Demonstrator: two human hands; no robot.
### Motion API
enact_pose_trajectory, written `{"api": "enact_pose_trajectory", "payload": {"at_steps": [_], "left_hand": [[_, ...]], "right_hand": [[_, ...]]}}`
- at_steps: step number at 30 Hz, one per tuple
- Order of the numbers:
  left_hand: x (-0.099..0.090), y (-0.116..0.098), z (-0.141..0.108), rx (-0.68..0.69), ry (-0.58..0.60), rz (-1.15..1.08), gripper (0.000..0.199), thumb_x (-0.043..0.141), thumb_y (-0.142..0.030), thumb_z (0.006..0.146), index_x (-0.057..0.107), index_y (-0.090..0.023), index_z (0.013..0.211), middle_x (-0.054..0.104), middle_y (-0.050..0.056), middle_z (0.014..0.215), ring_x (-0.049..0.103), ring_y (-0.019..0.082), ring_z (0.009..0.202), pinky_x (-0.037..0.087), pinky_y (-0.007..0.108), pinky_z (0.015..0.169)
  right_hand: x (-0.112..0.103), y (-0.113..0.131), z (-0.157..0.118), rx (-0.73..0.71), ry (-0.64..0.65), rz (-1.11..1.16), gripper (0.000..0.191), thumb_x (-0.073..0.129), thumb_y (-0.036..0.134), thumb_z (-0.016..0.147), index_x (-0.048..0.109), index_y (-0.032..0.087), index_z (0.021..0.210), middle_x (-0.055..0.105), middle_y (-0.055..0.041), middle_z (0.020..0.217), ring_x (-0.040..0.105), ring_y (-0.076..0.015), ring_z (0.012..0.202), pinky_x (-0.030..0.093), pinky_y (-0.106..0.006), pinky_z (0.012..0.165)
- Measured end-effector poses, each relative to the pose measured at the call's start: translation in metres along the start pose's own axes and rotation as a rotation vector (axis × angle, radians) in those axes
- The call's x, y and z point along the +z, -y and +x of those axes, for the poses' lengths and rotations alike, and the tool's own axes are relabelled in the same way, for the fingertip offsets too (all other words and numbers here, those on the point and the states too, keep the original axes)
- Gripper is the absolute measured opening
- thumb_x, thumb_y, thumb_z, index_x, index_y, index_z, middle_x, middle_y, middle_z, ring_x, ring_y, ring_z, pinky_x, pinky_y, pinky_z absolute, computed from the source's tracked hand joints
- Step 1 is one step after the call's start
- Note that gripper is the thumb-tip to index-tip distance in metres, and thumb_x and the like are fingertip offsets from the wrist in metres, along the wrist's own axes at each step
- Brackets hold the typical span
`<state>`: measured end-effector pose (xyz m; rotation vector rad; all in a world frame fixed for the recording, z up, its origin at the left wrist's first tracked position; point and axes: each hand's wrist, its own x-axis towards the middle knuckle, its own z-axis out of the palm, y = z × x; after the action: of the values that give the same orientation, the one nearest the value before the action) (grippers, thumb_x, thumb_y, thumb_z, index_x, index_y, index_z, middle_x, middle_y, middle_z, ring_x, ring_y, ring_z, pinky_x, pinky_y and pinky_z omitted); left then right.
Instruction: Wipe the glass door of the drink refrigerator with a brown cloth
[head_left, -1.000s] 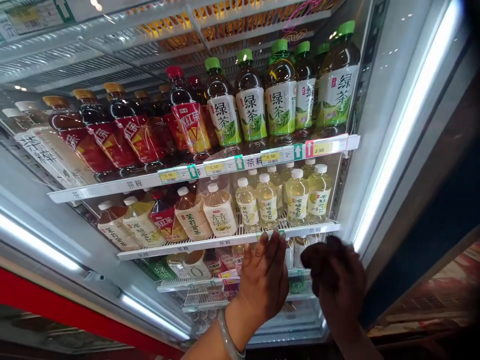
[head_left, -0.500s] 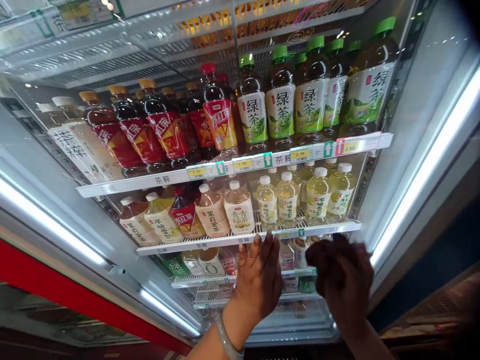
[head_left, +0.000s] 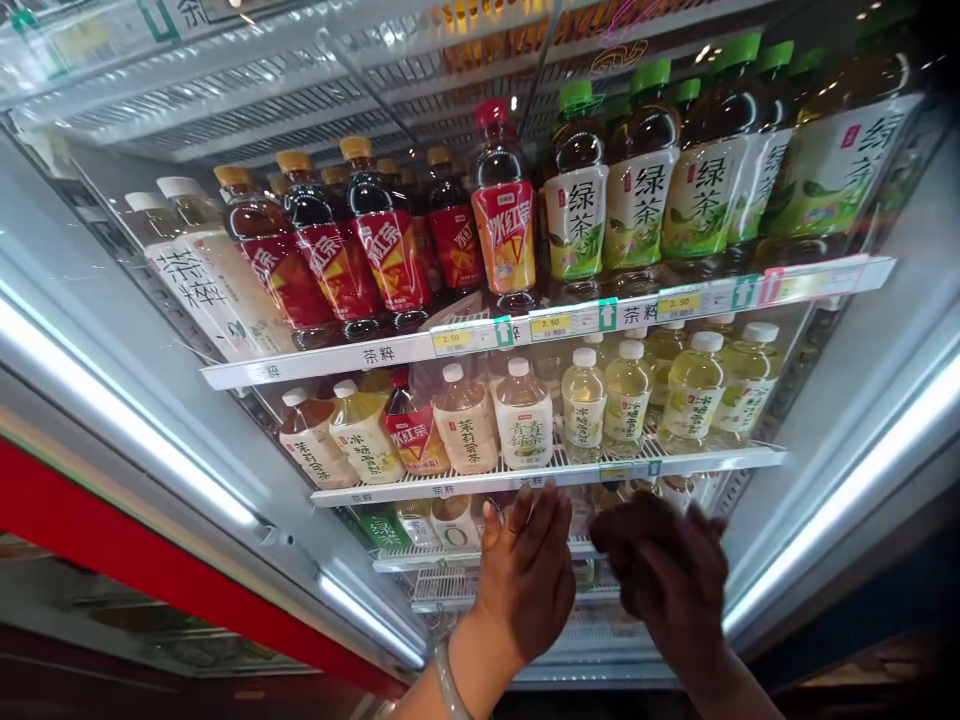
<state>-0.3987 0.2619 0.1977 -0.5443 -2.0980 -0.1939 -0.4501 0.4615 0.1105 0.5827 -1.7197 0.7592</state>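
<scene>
My left hand [head_left: 525,580], with a pale bangle [head_left: 450,685] at the wrist, has its fingers raised and apart and holds nothing. Its fingertips are just below the front edge of the middle shelf [head_left: 487,486], under a white-capped bottle [head_left: 523,420]. To its right, my right hand [head_left: 667,570] is dark and shadowed, its fingers bent; whether it holds a dark thing cannot be made out. On the upper shelf [head_left: 405,350] stand red-label tea bottles [head_left: 504,225] and green-capped bottles [head_left: 576,205]. Small pale-yellow bottles [head_left: 583,405] stand on the middle shelf's right part.
Bright light strips [head_left: 847,470] run down both sides of the cooler. A red edge [head_left: 150,560] crosses the lower left. Lower shelves [head_left: 405,565] hold more drinks behind my hands. White-capped bottles [head_left: 187,265] lean at the upper left.
The view has shifted, so the shelves and bottles appear further right. My right hand has moved slightly left, closer to my left hand, and its fingers have changed pose.
</scene>
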Motion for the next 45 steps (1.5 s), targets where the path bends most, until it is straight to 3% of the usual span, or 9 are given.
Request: {"api": "enact_pose_trajectory", "payload": {"at_steps": [4,9,16,20,24,28,33,40,45], "left_hand": [[-0.007,0.008,-0.009,0.009,0.03,0.025,0.061,0.054,-0.008,0.091,0.053,-0.009,0.152,0.069,0.014,0.144,0.017,0.019,0.165,0.004,0.045,0.136],[-0.012,0.024,-0.021,-0.001,-0.003,0.018,0.067,0.052,-0.01,0.092,0.043,-0.006,0.158,0.065,0.016,0.147,0.02,0.023,0.164,0.006,0.046,0.136],[-0.03,0.048,-0.029,-0.024,-0.036,0.019,0.075,0.053,-0.006,0.09,0.036,-0.008,0.163,0.069,0.016,0.142,0.016,0.024,0.165,-0.001,0.052,0.135],[-0.038,0.058,-0.034,-0.059,-0.074,0.045,0.081,0.051,-0.002,0.089,0.027,-0.012,0.166,0.049,0.015,0.163,0.013,0.025,0.165,0.001,0.051,0.136],[-0.048,0.073,-0.041,-0.042,-0.054,0.064,0.083,0.049,-0.002,0.09,0.023,-0.013,0.167,0.025,0.009,0.174,0.01,0.024,0.165,0.005,0.045,0.136],[-0.054,0.084,-0.048,-0.055,-0.054,0.034,0.082,0.05,-0.001,0.091,0.025,-0.015,0.167,0.023,0.006,0.175,0.01,0.023,0.166,0.002,0.045,0.136],[-0.056,0.09,-0.052,-0.049,-0.067,0.01,0.081,0.052,-0.001,0.092,0.025,-0.015,0.167,0.023,0.006,0.175,0.015,0.021,0.165,0.008,0.041,0.137],[-0.072,0.111,-0.062,-0.082,-0.088,-0.045,0.077,0.044,-0.002,0.096,0.021,-0.014,0.168,0.013,0.001,0.178,0.007,0.023,0.166,0.007,0.041,0.136],[-0.082,0.126,-0.074,-0.122,-0.096,-0.019,0.077,0.049,-0.003,0.096,0.023,-0.017,0.168,0.018,0.006,0.176,0.007,0.024,0.166,-0.003,0.045,0.136]], "right_hand": [[0.011,0.018,0.038,0.19,-0.183,-0.016,0.06,0.072,0.013,0.085,0.062,0.035,0.14,0.044,-0.0069,0.165,0.044,-0.0409,0.152,0.029,-0.074,0.127],[0.034,0.059,0.023,-0.087,0.023,0.008,0.05,0.076,0.009,0.083,0.07,0.035,0.126,0.049,-0.0022,0.159,0.049,-0.0313,0.149,0.037,-0.061,0.128],[0.019,0.04,0.029,0.072,-0.068,0.007,0.045,0.077,0.016,0.082,0.07,0.035,0.122,0.052,-0.0052,0.158,0.046,-0.0407,0.15,0.037,-0.072,0.124],[0.042,0.082,0.063,0.049,-0.104,0.039,0.047,0.075,0.015,0.083,0.068,0.032,0.126,0.046,-0.005,0.162,0.049,-0.0393,0.147,0.036,-0.071,0.124],[0.064,0.115,0.034,-0.2,0.113,0.051,0.038,0.072,0.011,0.087,0.075,0.032,0.118,0.058,0.0003,0.15,0.049,-0.0284,0.148,0.036,-0.054,0.13],[0.054,0.1,0.008,-0.152,0.169,0.019,0.04,0.071,0.01,0.088,0.075,0.037,0.117,0.063,0.0008,0.143,0.047,-0.0278,0.15,0.043,-0.054,0.125],[0.061,0.11,0.044,0.033,-0.047,0.029,0.034,0.071,0.012,0.086,0.073,0.032,0.113,0.056,-0.0033,0.15,0.051,-0.0351,0.147,0.041,-0.066,0.122],[0.084,0.148,0.029,-0.273,0.187,-0.01,0.036,0.071,0.013,0.09,0.075,0.039,0.115,0.064,0.0047,0.138,0.053,-0.02,0.143,0.044,-0.044,0.123],[0.074,0.136,0.046,-0.042,0.038,-0.033,0.039,0.073,0.013,0.088,0.07,0.031,0.122,0.059,-0.0044,0.146,0.053,-0.0309,0.143,0.047,-0.055,0.119]]}}
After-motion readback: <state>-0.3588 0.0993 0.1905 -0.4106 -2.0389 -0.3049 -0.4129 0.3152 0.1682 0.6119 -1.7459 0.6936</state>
